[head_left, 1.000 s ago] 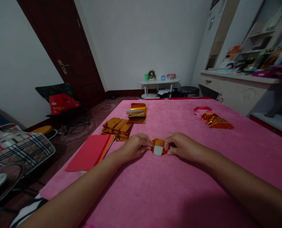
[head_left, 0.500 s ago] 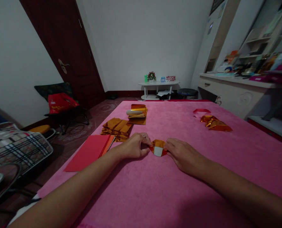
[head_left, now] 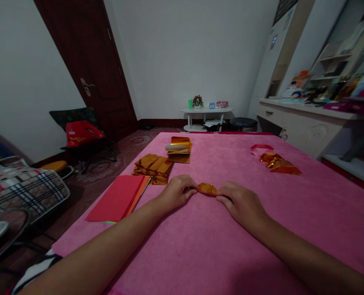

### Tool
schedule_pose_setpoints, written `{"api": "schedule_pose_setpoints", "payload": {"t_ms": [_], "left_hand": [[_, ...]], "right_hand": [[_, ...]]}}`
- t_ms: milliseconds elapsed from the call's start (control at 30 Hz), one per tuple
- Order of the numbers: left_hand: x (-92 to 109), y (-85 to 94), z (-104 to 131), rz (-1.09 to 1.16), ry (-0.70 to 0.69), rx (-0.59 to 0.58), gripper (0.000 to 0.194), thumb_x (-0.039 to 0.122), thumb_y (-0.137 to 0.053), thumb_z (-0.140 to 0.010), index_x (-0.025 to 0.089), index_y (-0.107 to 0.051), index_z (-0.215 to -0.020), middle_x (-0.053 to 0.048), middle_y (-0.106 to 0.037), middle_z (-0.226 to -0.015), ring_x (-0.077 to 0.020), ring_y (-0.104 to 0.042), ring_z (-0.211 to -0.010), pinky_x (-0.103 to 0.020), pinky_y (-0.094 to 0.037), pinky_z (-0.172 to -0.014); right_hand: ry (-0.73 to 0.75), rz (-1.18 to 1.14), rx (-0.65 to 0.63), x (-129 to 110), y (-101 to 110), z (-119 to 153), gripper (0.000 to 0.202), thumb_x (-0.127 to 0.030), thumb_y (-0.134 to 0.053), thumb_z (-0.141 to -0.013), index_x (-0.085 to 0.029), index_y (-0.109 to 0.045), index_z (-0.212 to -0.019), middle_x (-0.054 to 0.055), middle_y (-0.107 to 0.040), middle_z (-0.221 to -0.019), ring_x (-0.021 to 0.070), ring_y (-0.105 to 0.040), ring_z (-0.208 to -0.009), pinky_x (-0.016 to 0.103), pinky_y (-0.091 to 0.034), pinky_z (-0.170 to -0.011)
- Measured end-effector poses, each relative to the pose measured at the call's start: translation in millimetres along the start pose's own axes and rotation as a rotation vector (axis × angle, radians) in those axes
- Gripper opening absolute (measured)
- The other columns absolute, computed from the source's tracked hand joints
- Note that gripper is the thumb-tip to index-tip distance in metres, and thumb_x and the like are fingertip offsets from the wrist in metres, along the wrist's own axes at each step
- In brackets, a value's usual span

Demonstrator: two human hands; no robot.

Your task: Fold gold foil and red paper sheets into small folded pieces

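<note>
A small piece of gold foil paper is stretched between my two hands over the pink cloth. My left hand pinches its left end between thumb and fingers. Its right end is pinched by my right hand. Beyond my left hand lies a stack of folded gold foil pieces. Behind that are more gold sheets with a grey oval object on them. Red paper sheets lie left of my left hand.
At the right back of the table are a crumpled gold foil piece and a pink ribbon loop. Beyond stand a small white table, a black stool and a chair with a red bag.
The foil between my hands has been folded narrower, and its white patch no longer shows. The view has shifted slightly.
</note>
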State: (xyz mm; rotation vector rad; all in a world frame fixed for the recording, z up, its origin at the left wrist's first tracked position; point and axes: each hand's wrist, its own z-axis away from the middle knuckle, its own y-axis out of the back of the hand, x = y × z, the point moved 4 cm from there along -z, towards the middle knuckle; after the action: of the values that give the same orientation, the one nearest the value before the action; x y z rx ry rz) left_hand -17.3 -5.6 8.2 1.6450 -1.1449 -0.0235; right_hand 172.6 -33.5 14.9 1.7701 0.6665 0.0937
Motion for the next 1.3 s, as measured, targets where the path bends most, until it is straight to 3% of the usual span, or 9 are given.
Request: {"api": "schedule_pose_setpoints", "payload": {"t_ms": [167, 400, 800, 967, 1167, 1300], "left_hand": [[-7.5, -1.7, -6.5, 0.027, 0.172, 0.011, 0.012, 0.022, -0.06, -0.077, 0.015, -0.07, -0.079, -0.005, -0.067, -0.079, -0.0148, -0.059, -0.073, -0.024, -0.045, -0.068], [-14.8, -4.6, -15.6, -0.1, 0.318, -0.03, 0.026, 0.038, -0.055, -0.08, 0.016, -0.07, -0.079, -0.005, -0.07, -0.078, -0.0159, -0.061, -0.07, -0.024, -0.042, -0.063], [-8.3, -3.9, -15.7, -0.312, 0.329, -0.03, 0.022, 0.041, -0.06, -0.077, 0.019, -0.065, -0.078, -0.004, -0.067, -0.08, -0.0169, -0.059, -0.074, -0.024, -0.037, -0.061], [-12.8, -3.7, -11.2, -0.22, 0.271, 0.005, 0.027, 0.045, -0.061, -0.075, 0.021, -0.063, -0.086, -0.001, -0.063, -0.084, -0.0143, -0.056, -0.072, -0.023, -0.036, -0.059], [-17.7, -8.2, -10.1, 0.014, 0.261, 0.05, 0.023, 0.039, -0.067, -0.07, 0.017, -0.062, -0.075, 0.0, -0.061, -0.076, -0.0131, -0.053, -0.068, -0.022, -0.037, -0.06], [-15.7, -6.3, -18.3, 0.347, 0.29, 0.201, 0.025, 0.037, -0.063, -0.075, 0.014, -0.055, -0.066, 0.002, -0.056, -0.059, -0.0099, -0.049, -0.055, -0.021, -0.036, -0.053]], "right_hand": [[-0.177, -0.093, 0.003, 11.6, -5.9, -4.6, 0.017, -0.03, -0.051, -0.082, -0.022, -0.063, -0.073, 0.001, -0.064, -0.075, 0.0158, -0.056, -0.069, 0.026, -0.035, -0.06], [-0.243, 0.029, 0.028, 8.4, -7.4, -7.7, 0.019, -0.029, -0.047, -0.082, -0.02, -0.057, -0.068, 0.002, -0.063, -0.07, 0.0148, -0.054, -0.061, 0.026, -0.026, -0.053], [-0.344, 0.061, -0.018, 13.2, -5.8, -13.4, 0.015, -0.029, -0.051, -0.076, -0.021, -0.056, -0.066, 0.003, -0.063, -0.067, 0.0148, -0.051, -0.057, 0.026, -0.023, -0.051], [-0.342, -0.027, -0.025, 15.3, -6.3, -13.1, 0.011, -0.032, -0.058, -0.073, -0.022, -0.06, -0.077, 0.003, -0.064, -0.074, 0.0152, -0.054, -0.062, 0.025, -0.027, -0.053], [-0.279, -0.204, 0.05, 18.3, -11.2, -9.8, 0.006, -0.026, -0.057, -0.071, -0.02, -0.057, -0.068, -0.001, -0.061, -0.069, 0.0134, -0.053, -0.062, 0.024, -0.031, -0.055], [-0.247, -0.581, 0.121, 25.8, -12.1, -31.2, 0.013, -0.029, -0.054, -0.073, -0.018, -0.055, -0.066, -0.001, -0.056, -0.06, 0.0136, -0.051, -0.058, 0.024, -0.035, -0.054]]}}
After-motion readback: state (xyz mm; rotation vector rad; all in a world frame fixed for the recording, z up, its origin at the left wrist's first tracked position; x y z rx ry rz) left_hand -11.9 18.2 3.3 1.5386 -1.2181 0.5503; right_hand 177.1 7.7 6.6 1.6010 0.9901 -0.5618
